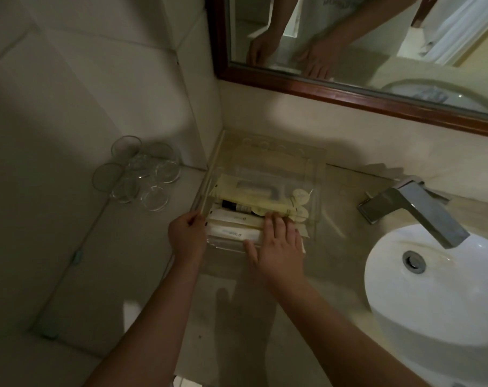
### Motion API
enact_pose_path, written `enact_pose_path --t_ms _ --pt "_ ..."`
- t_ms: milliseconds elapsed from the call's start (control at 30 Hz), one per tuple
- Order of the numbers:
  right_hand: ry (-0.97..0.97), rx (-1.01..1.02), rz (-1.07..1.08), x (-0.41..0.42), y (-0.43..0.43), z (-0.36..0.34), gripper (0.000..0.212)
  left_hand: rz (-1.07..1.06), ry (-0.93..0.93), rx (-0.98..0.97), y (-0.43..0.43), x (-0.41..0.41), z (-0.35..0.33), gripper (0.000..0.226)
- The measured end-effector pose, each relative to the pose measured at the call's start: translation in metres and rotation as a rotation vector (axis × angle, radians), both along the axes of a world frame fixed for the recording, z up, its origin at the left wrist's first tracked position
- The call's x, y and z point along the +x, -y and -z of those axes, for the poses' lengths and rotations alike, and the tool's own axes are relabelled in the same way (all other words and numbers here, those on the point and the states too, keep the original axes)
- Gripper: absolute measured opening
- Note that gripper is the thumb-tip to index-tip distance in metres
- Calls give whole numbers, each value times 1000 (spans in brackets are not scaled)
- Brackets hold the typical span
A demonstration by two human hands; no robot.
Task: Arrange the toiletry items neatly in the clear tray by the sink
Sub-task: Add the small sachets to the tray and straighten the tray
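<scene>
The clear tray [318, 174] stands on the table [237, 308] in the corner where two walls meet, to the left of the white basin [433, 289] and below the wood-framed mirror [377, 51]. The left hand [185, 234] grips the tray's left wall near the front corner, its fingers curled round the edge and the thumb on top. The right hand [279, 243] lies flat over the front right part of the tray, fingers straight and close together, thumb spread out toward the front rim; the fingertips press on the long white packets [231, 226] that lie side by side across the front of the tray. Just behind them lies a small dark bottle [234, 207] on its side, and behind that a wide yellowish packet [248, 188] with a grey shape showing through it. At the right end of the tray sit round cream packets [300, 196], overlapping one another. The back of the tray, nearest the wall, holds nothing that can be made out in the dim light. Well to the left, against the side wall, a cluster of clear glasses [142, 174] stands on the table. The angular metal tap [421, 210] reaches out over the basin, apart from the tray.
</scene>
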State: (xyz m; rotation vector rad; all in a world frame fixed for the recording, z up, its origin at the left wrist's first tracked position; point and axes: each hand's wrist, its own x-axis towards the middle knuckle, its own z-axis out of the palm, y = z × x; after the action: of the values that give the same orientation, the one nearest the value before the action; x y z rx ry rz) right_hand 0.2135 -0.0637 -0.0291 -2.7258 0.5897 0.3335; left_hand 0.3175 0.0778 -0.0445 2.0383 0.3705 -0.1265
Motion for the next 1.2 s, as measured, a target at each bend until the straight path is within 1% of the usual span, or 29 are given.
enact_pose_path --t_ms 67,167,233,300,433,567,733,800,867,900,933,1000,1033,1067,1200 --pt "23 -1 -10 -5 3 2 86 -6 -10 -10 1 3 2 25" --pt "96 28 -21 -22 12 2 77 -17 -17 -16 4 8 2 25" --pt "145 42 21 -37 18 2 71 -7 -12 -8 5 10 4 25" --pt "167 63 103 -50 25 3 73 -2 -6 -1 5 13 5 25" --pt "214 237 338 -65 33 9 86 16 2 10 7 15 5 25" --pt "311 452 521 -59 36 15 88 19 -4 16 8 20 7 24" --pt "377 549 599 -42 46 12 84 -40 3 -58 17 19 0 26" --pt "344 489 578 -36 50 13 89 -29 -19 -187 18 11 -2 36" --pt "300 415 559 -32 55 15 93 95 -30 -284 11 -3 7 50" --pt "291 400 547 -31 58 16 95 185 -23 -272 6 -9 14 59" --pt "286 395 533 -30 60 17 96 266 -21 -222 0 -13 24 71" --pt "278 380 504 -29 64 18 98 378 -19 -48 -8 -12 37 100" --pt "277 368 491 -28 65 18 99 404 -23 29 -9 -9 38 108" --pt "279 357 482 -28 66 18 99 417 -32 64 -7 -4 36 111" --pt "310 338 476 -22 70 14 93 409 -11 38 0 14 30 109"
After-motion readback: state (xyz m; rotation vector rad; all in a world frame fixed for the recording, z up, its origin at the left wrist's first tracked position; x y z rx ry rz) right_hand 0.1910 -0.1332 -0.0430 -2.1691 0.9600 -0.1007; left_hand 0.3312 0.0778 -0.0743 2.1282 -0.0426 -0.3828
